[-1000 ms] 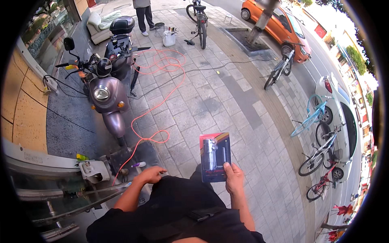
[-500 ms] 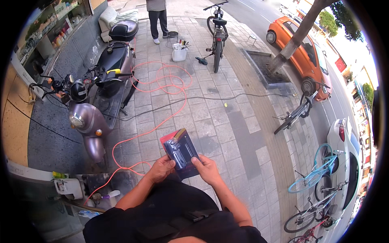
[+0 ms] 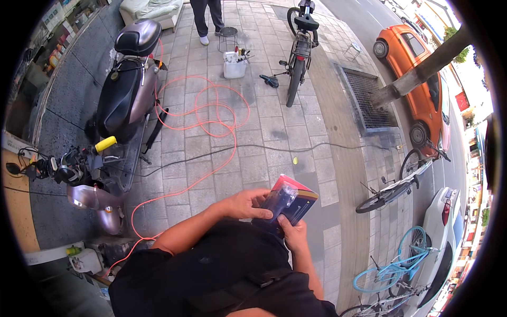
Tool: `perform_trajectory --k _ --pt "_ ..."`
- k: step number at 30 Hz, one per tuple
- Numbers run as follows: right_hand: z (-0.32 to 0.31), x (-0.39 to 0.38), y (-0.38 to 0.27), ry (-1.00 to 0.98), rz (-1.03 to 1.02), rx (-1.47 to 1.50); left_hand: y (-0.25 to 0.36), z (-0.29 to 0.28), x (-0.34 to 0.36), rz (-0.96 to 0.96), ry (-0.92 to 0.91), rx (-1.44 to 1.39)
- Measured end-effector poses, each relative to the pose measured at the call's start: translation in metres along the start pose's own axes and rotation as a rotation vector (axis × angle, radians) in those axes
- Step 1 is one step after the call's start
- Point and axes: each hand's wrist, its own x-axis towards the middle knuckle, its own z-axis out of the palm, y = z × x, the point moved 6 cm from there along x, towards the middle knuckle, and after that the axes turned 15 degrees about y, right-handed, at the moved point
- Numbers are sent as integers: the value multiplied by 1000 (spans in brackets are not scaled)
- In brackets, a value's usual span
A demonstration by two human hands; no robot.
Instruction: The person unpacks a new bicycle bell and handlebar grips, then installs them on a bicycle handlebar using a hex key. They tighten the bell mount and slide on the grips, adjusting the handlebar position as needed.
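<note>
Plainly glossy plastic bulge (image 3: 283, 197) on flat card (image 3: 299, 205), fingers (image 3: 262, 213) gripping.

Item: one flat retail package (image 3: 301, 205), a printed card with a clear plastic cover (image 3: 285, 196) bulging from its face. Card mainly dark blue; upper left corner red; a narrow yellowish band near the upper right corner. Cover glossy, with strong glare; the contents beneath it cannot be made out clearly. Pose: raised in front of the person's body, printed face toward the wearer, turned aslant, top edge sloping down to the right, lower end toward the lower left. Support: left hand (image 3: 247, 205) at the left side, thumb at the lower left; right hand (image 3: 294, 232) at the lower edge, thumb against the face.
</note>
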Motion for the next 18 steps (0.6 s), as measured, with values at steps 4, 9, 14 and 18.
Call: perform_trajectory --k 4,9,14,18 --pt "26 183 -49 146 -50 131 114 -72 169 508 249 215" --pt "30 395 -180 31 -32 -91 357 -43 295 1045 -184 -341" --pt "75 558 -323 -105 -41 -137 454 -37 459 946 -276 -685" --pt "150 678 -393 -134 -149 -249 499 -127 572 846 -314 -702"
